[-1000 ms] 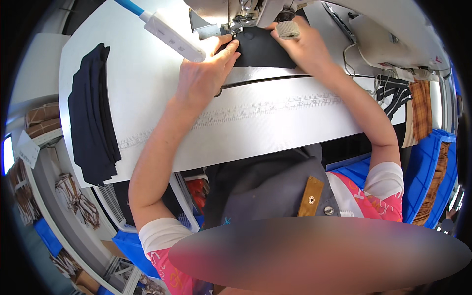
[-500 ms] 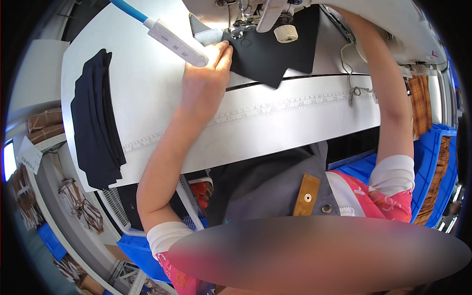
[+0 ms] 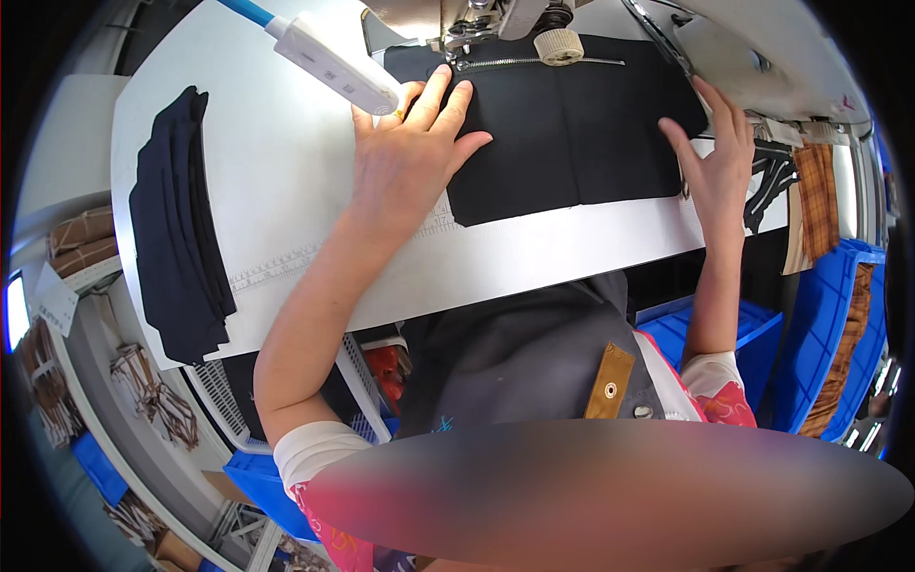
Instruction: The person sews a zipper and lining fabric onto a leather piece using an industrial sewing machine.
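A person works a black fabric panel [image 3: 519,143] at a sewing machine [image 3: 791,71], the cloth spread on a white counter [image 3: 286,191] beneath the needle area, a silver zipper [image 3: 591,62] running along its far side. The left hand [image 3: 415,143], open with fingers spread, presses on the panel's left part just in front of the machine's presser foot. The right hand [image 3: 715,157], also open, thumb apart from fingers, is at the panel's right edge, beside the machine's body. Well left of the machine lies a stack of black fabric pieces [image 3: 176,229].
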### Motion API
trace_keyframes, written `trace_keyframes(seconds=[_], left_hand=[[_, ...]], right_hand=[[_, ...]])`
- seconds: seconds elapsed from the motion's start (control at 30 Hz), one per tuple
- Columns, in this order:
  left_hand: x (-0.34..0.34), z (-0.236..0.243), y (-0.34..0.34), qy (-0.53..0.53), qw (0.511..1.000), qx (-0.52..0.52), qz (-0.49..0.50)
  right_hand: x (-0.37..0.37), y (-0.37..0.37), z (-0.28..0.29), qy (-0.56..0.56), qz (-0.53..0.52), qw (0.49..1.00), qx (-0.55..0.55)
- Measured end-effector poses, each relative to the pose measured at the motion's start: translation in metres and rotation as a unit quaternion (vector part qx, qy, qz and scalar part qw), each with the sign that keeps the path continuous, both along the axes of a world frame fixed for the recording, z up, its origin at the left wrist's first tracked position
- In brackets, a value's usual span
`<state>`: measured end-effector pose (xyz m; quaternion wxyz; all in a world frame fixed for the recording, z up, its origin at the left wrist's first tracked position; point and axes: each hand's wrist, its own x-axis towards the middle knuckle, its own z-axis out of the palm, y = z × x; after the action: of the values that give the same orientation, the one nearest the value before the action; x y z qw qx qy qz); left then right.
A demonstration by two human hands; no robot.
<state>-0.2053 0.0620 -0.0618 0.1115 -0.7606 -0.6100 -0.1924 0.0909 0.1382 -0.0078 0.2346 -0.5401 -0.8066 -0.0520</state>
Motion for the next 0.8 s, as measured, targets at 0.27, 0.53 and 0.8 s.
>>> trace_keyframes(seconds=[0.27, 0.53, 0.8], left_hand=[[0.004, 0.001, -0.002, 0.009, 1.000, -0.006, 0.014], [0.002, 0.000, -0.003, 0.008, 1.000, 0.001, 0.017], [0.002, 0.001, -0.001, 0.008, 1.000, -0.011, 0.011]], right_hand=[[-0.116, 0.032, -0.026, 0.200, 0.260, 0.920, -0.214], [-0.146, 0.041, -0.051, 0.251, 0.226, 0.892, -0.301], [-0.102, 0.028, -0.005, 0.044, 0.283, 0.953, -0.103]])
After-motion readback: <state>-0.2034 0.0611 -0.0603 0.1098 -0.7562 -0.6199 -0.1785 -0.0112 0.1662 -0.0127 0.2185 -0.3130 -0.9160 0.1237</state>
